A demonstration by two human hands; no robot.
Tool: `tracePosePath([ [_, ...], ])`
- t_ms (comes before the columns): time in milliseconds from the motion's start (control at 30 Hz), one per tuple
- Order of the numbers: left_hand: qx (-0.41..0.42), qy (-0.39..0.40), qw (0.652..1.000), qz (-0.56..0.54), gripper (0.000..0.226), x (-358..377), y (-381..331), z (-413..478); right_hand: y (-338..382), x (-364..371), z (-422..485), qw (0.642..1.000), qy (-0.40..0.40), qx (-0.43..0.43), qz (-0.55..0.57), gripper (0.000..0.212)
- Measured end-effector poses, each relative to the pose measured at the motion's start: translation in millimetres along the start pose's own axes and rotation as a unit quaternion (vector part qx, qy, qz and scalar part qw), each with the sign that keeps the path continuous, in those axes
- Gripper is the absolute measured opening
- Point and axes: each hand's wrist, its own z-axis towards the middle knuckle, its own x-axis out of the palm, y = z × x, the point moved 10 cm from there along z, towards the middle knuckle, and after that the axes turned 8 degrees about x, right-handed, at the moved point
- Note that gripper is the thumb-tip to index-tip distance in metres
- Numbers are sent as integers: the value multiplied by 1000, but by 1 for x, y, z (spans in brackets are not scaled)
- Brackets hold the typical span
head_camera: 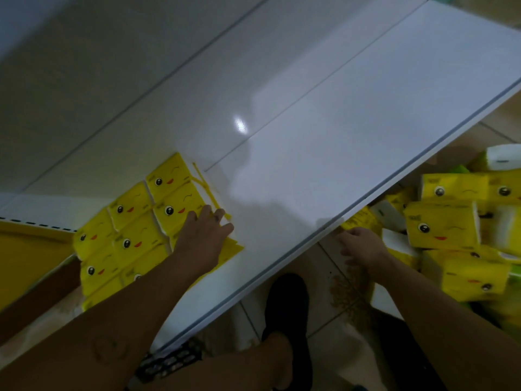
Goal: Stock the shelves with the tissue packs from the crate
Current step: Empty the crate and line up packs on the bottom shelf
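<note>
My left hand rests with fingers spread on the right end of the stocked packs on the shelf. My right hand, fingers loosely apart and empty, is the nearer one to the loose packs. They are heaped just to its right below the shelf edge, mostly lying long side left to right.

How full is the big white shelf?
Mostly empty: the white shelf holds yellow smiley-face tissue packs only at one end.
</note>
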Motion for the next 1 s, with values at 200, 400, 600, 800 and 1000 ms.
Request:
tracePosePath([
  [200, -7, 7, 1000, 10, 52, -4, -9, 15, -31, -29, 12, 967, -62, -13, -248, 16],
  [400, 31, -136, 982, -127, 45, -58, -53, 39, -42, -48, 4, 912, -187, -66, -360, 25],
  [600, 131, -180, 966, -135, 43, -92, -114, 42, -65, -38, 31, 847, -61, -35, -527, 37],
  [800, 153, -162, 966, -128, 48, -96, -132, 39, -31, -61, 30, 808, -167, -107, -554, 25],
  [1000, 156, -125, 967, -159, 50, -78, -134, 40, -16, -84, 42, 786, -213, -92, -573, 30],
])
